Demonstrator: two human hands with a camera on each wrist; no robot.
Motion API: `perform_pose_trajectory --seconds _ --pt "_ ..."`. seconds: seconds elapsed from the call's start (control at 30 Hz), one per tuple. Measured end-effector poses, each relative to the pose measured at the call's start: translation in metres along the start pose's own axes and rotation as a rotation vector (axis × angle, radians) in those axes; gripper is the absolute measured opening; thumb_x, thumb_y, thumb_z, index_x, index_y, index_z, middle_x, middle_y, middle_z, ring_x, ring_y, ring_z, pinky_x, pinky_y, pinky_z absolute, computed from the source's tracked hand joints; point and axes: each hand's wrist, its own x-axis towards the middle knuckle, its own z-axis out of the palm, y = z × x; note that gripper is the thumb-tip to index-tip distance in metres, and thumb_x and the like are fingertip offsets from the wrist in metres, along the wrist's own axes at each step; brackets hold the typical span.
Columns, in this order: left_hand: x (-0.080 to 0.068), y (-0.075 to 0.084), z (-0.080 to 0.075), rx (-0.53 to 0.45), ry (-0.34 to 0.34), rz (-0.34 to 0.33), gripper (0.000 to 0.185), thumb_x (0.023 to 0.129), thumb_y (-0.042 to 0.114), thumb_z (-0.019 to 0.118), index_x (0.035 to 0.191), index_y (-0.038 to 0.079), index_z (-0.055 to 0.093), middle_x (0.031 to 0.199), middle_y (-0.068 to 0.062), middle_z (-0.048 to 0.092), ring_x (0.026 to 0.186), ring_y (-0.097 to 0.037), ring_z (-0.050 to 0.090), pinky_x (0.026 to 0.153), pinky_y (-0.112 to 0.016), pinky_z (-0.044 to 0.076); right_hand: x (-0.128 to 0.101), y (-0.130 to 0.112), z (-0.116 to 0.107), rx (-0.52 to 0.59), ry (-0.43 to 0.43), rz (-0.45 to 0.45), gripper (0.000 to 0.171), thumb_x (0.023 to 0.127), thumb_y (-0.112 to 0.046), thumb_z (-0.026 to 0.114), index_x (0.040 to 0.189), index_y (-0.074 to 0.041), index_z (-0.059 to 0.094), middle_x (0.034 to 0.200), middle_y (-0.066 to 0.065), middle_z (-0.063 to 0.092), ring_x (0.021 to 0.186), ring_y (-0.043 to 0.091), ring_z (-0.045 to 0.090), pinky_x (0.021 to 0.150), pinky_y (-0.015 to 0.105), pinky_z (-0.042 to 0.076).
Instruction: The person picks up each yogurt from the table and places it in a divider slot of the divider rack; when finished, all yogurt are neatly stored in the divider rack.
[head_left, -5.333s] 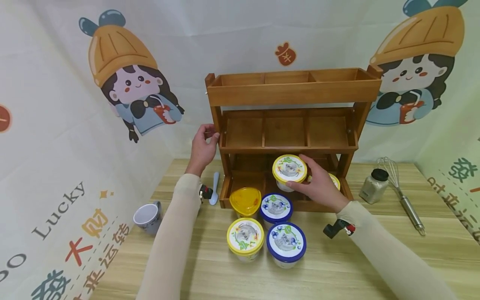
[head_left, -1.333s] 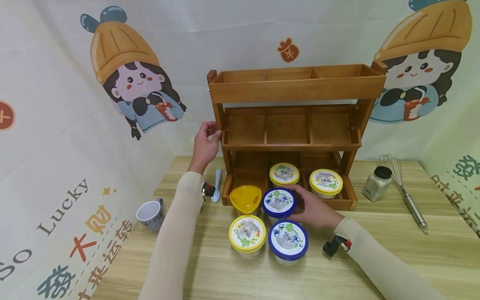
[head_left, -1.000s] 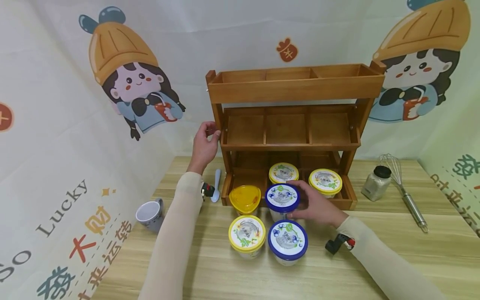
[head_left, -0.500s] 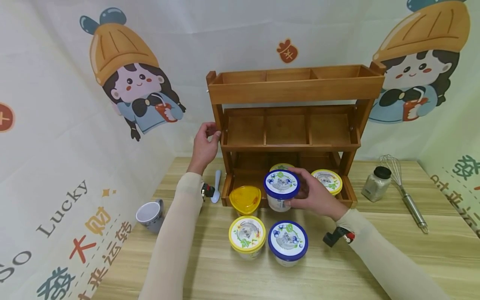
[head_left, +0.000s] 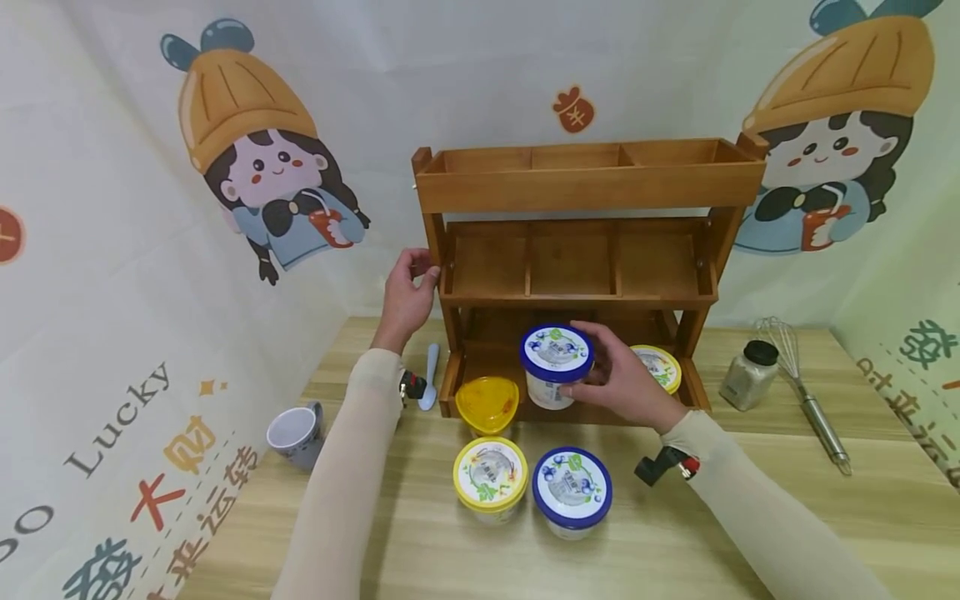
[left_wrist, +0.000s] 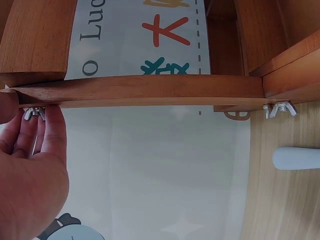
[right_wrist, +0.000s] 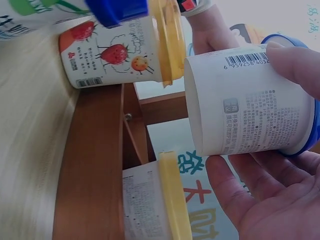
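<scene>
My right hand [head_left: 603, 371] grips a white cup with a blue lid [head_left: 557, 360] and holds it lifted in front of the middle of the bottom shelf of the wooden rack [head_left: 585, 187]. In the right wrist view the thumb and fingers [right_wrist: 295, 60] wrap the cup [right_wrist: 250, 115]. A yellow-lidded cup [head_left: 660, 367] sits in the bottom right compartment. What stands behind the held cup is hidden. My left hand [head_left: 411, 279] holds the rack's left post, fingers [left_wrist: 52, 135] on the rack [left_wrist: 140, 90] by a wing nut.
On the table before the rack stand a yellow triangular tub [head_left: 487, 404], a yellow-lidded cup [head_left: 491, 475] and a blue-lidded cup [head_left: 572, 489]. A mug [head_left: 296, 432] and a spoon [head_left: 430, 375] lie left. A jar [head_left: 747, 375] and a whisk [head_left: 806, 392] lie right.
My right hand took the blue-lidded cup off the table beside the yellow tub and raised it up and back toward the bottom shelf. The left hand stayed on the post.
</scene>
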Motion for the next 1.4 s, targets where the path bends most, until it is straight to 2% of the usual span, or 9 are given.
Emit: perform_pose_trajectory --seconds 0.17,0.4,0.63,0.9,1.1,1.27,1.4 --pt "-0.003 -0.002 -0.003 0.009 0.019 0.002 0.031 0.108 0.014 0.060 0.136 0.001 0.056 0.134 -0.021 0.063 0.130 -0.037 0.061 0.115 -0.058 0.044 0.006 -0.003 0.003 0.037 -0.011 0.008 0.096 0.086 -0.020 0.090 0.163 -0.019 0.032 0.156 0.015 0.050 0.135 0.041 0.060 0.093 0.038 0.063" --pt "0.000 -0.002 -0.005 0.009 0.024 0.021 0.031 0.108 0.014 0.060 0.135 0.002 0.057 0.132 -0.022 0.063 0.129 -0.039 0.061 0.115 -0.060 0.044 0.015 -0.010 0.004 0.025 0.017 -0.009 0.095 0.086 -0.022 0.090 0.162 -0.021 0.032 0.158 0.011 0.048 0.144 0.038 0.053 0.106 0.048 0.056" --pt "-0.001 -0.003 -0.005 0.001 0.026 0.022 0.030 0.107 0.013 0.060 0.135 0.002 0.057 0.132 -0.022 0.063 0.128 -0.039 0.062 0.114 -0.060 0.044 0.024 -0.014 0.006 0.039 0.016 -0.007 0.095 0.087 -0.020 0.089 0.163 -0.018 0.031 0.159 0.014 0.046 0.144 0.039 0.052 0.105 0.044 0.057" --pt "0.000 -0.005 -0.002 0.000 0.023 0.012 0.030 0.107 0.013 0.060 0.135 0.002 0.057 0.131 -0.021 0.063 0.128 -0.037 0.062 0.112 -0.054 0.047 0.035 -0.017 0.013 0.016 0.020 -0.023 0.095 0.087 -0.016 0.089 0.163 -0.019 0.031 0.160 0.013 0.045 0.143 0.039 0.053 0.107 0.049 0.055" --pt "0.000 -0.004 0.001 -0.004 0.028 0.016 0.030 0.107 0.012 0.061 0.135 0.001 0.057 0.131 -0.022 0.064 0.127 -0.038 0.062 0.113 -0.058 0.045 0.042 -0.016 0.025 -0.019 0.007 -0.050 0.096 0.087 -0.013 0.089 0.163 -0.020 0.031 0.159 0.013 0.047 0.141 0.037 0.054 0.109 0.051 0.054" --pt "0.000 -0.004 0.003 -0.004 0.023 0.010 0.030 0.108 0.012 0.060 0.136 0.001 0.056 0.132 -0.021 0.063 0.128 -0.036 0.062 0.114 -0.055 0.046 0.047 -0.016 0.035 -0.021 0.011 -0.028 0.095 0.088 -0.017 0.088 0.164 -0.020 0.031 0.158 0.012 0.049 0.142 0.036 0.054 0.110 0.051 0.053" --pt "0.000 -0.002 0.004 -0.001 0.021 0.010 0.030 0.108 0.012 0.060 0.136 0.002 0.056 0.132 -0.021 0.063 0.128 -0.036 0.062 0.115 -0.055 0.045 0.050 -0.018 0.041 -0.010 0.012 0.034 0.095 0.089 -0.025 0.087 0.164 -0.019 0.029 0.159 0.012 0.048 0.145 0.036 0.052 0.111 0.052 0.053"
